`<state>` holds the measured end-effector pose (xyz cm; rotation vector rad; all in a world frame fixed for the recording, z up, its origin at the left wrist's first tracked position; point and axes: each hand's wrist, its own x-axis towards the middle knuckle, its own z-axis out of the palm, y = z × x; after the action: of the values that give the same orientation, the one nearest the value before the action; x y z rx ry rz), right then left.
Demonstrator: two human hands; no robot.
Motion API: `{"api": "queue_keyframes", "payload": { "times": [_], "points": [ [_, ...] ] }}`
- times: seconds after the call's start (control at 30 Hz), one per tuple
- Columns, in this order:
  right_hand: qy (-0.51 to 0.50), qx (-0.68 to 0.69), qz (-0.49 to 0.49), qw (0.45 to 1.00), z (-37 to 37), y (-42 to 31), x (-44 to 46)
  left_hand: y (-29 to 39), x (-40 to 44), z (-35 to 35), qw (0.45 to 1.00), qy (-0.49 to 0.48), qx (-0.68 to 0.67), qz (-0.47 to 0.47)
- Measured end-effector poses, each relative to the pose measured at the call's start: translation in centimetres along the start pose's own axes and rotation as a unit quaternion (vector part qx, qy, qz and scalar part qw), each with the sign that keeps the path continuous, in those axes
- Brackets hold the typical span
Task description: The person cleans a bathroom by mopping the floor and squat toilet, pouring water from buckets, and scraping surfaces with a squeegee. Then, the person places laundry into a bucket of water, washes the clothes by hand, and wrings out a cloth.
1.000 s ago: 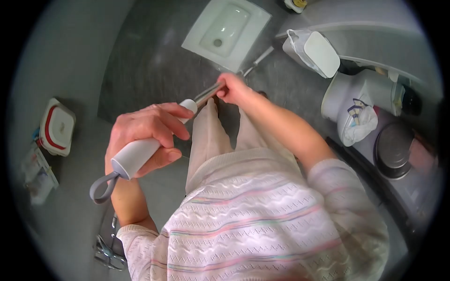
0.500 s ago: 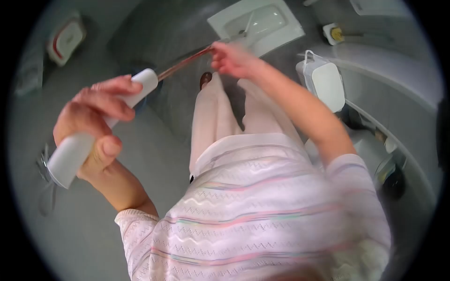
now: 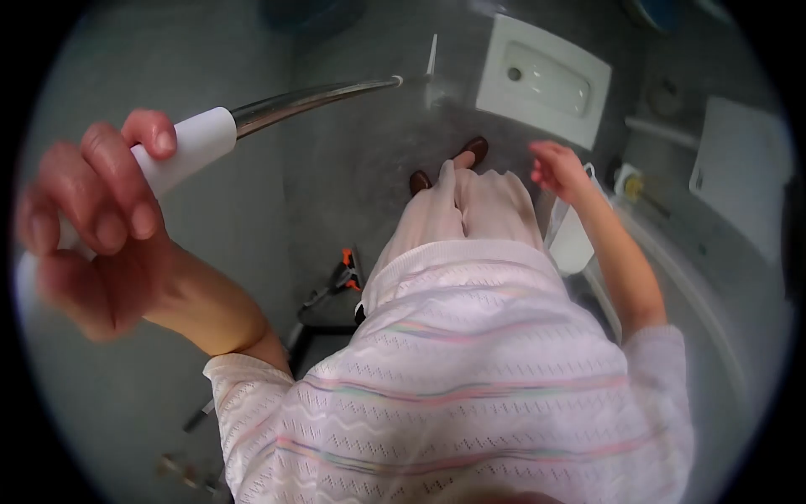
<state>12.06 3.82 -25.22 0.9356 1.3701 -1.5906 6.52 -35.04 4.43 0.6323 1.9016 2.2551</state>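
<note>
Since the earlier frame, the right hand (image 3: 558,170) has let go of the metal pole (image 3: 315,102) and moved off to the person's right, while the left hand (image 3: 101,210) has swung farther out to the left and the pole's far end now lies left of the squat pan (image 3: 494,71) instead of over its edge. Wrapped around the white handle (image 3: 197,147), the left hand alone holds the tool, its fingers closed over the grip. Loosely curled, the right hand shows nothing between its fingers; it hangs near the white bin (image 3: 573,244), apart from the tool. From the handle, the pole slants across the view toward a thin white strip (image 3: 432,57), apparently the tool's head, seen over the grey floor; whether it touches the floor is too blurred to tell. As far as the pictures show, the work looks still under way: the right hand is free of the pole, but the tool is not set down, and any finished patch cannot be made out.
</note>
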Motion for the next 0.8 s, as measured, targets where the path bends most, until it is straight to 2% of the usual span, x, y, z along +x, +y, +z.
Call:
{"api": "queue_keyframes", "payload": {
  "times": [0.07,0.13,0.27,0.43,0.57,0.6,0.67,0.8],
  "points": [
    [0.004,-0.029,0.02,0.999,0.0,2.0,0.0,1.5,-4.5,-2.3,1.0,-0.011,0.015,0.017],
    [-0.01,-0.051,0.033,0.998,0.6,3.6,0.2,3.0,-9.5,-3.6,0.999,0.021,0.033,0.023],
    [-0.037,-0.116,0.026,0.992,1.8,5.6,0.0,5.3,-18.7,-1.8,0.987,0.144,0.041,0.052],
    [-0.068,-0.205,0.003,0.976,4.8,5.9,-0.5,8.3,-28.4,-2.3,0.969,0.217,0.064,0.097],
    [-0.07,-0.302,0.013,0.951,6.5,5.2,-1.5,7.6,-35.3,-3.0,0.899,0.395,0.142,0.122],
    [-0.069,-0.322,0.012,0.944,6.5,4.9,-1.3,7.3,-38.8,-5.0,0.918,0.359,0.121,0.116],
    [-0.078,-0.352,0.017,0.933,5.1,3.4,-0.5,6.5,-39.6,-4.6,0.93,0.328,0.121,0.115],
    [-0.056,-0.388,-0.007,0.92,5.2,2.0,0.6,7.3,-43.8,-3.9,0.89,0.426,0.14,0.085]
  ]
}}
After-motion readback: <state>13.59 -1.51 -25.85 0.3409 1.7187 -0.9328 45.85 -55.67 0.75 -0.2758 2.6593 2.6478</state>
